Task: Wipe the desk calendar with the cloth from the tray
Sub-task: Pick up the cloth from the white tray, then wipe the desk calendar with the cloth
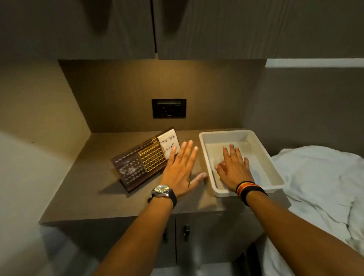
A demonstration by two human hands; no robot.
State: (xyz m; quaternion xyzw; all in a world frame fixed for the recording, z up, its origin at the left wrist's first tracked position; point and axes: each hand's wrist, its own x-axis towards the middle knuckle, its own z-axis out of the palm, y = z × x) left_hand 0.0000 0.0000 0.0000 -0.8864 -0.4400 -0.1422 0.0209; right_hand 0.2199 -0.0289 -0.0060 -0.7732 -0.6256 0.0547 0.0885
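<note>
**Grey cloth lies flat in the tray as your right hand settles over it**

Grey and thin, the cloth [228, 154] lines the floor of the white plastic tray [276, 178] at the right of the bedside cabinet top [96, 196], so close to the tray in colour that its edges are hard to trace. Your right hand [233, 170] is spread wide inside the tray, palm down and fingers splayed on or just above the fabric; it holds nothing, and whether it presses the cloth cannot be told. Your left hand [181, 171] is equally wide and empty, flat over the cabinet top between tray and desk calendar [143, 159], its fingertips near the calendar's right end.

The calendar stands tilted on its base just left of the tray, a dark panel with a gold grid in the middle and a white "To Do List" card [168, 143] at the far end. Pale smears show on the dark left section.

The cloth looks soft and light, likely to bunch rather than lift as a sheet, so a pinch that gathers its middle or a near edge should serve best. The calendar looks stiff but light and propped, so it may slide or tip under a wipe; your free left hand on its upper edge or right end would probably steady it.
</note>
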